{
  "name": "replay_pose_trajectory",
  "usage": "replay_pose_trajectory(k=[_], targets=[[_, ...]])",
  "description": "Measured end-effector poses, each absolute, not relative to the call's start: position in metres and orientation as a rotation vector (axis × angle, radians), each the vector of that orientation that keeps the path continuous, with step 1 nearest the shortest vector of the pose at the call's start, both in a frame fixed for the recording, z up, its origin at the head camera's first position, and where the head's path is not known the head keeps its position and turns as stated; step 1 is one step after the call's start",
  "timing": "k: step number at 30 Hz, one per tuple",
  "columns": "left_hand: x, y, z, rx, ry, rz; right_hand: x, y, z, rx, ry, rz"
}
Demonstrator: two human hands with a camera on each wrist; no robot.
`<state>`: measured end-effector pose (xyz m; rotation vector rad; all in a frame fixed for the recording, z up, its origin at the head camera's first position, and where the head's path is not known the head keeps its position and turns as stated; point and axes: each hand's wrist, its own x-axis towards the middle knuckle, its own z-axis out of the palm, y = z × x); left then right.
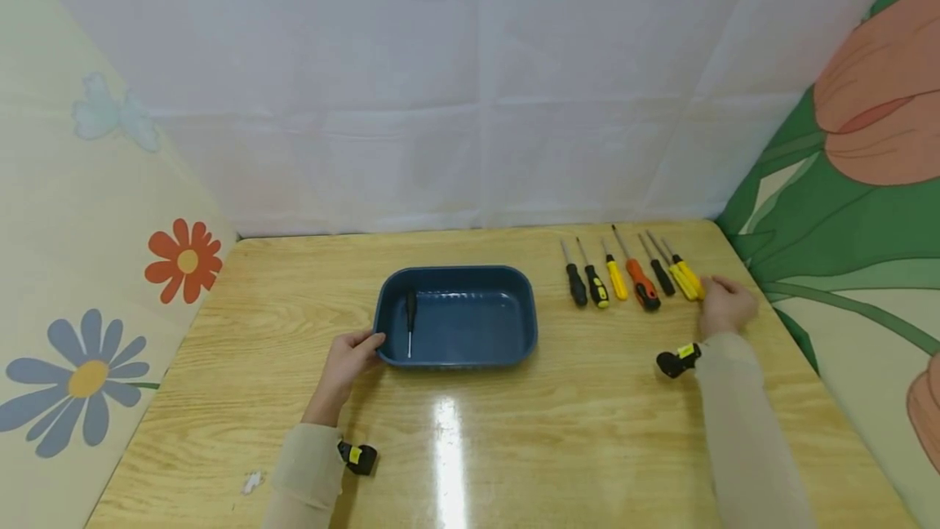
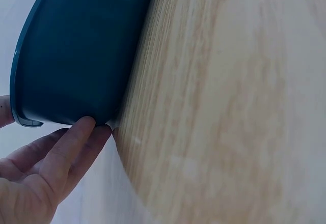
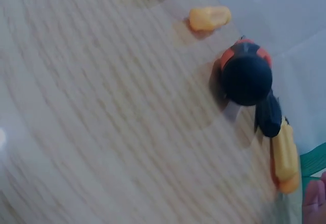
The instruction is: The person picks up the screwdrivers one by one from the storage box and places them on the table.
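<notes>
My left hand (image 1: 351,357) holds the dark blue tray (image 1: 455,362) at its near left corner, thumb at the rim. In the left wrist view its fingers (image 2: 66,155) press the tray's outer wall. Inside the tray, on the left, lies a black-handled screwdriver (image 1: 410,317). My right hand (image 1: 727,306) is at the right end of a screwdriver row, fingertips right at a yellow-handled screwdriver (image 1: 688,277). Only a bit of this hand shows at the right wrist view's edge, near the yellow handle (image 3: 286,155); I cannot tell whether it grips.
Left of the right hand, several screwdrivers lie side by side, including a black one (image 1: 662,277), an orange-and-black one (image 1: 643,286), a yellow one (image 1: 617,280), a black-and-yellow one (image 1: 597,288) and another black one (image 1: 576,286). A white cloth (image 1: 411,104) hangs behind the wooden table (image 1: 573,431).
</notes>
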<state>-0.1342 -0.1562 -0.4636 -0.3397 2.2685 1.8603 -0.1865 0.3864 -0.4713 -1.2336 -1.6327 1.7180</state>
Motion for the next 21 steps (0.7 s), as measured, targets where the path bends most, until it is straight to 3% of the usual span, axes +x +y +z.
replay_pose_trajectory(k=[21], targets=[[-0.134,-0.156,-0.461,-0.360,2.264,1.845,-0.202,0.351,-0.433,-0.980,-1.498,1.858]])
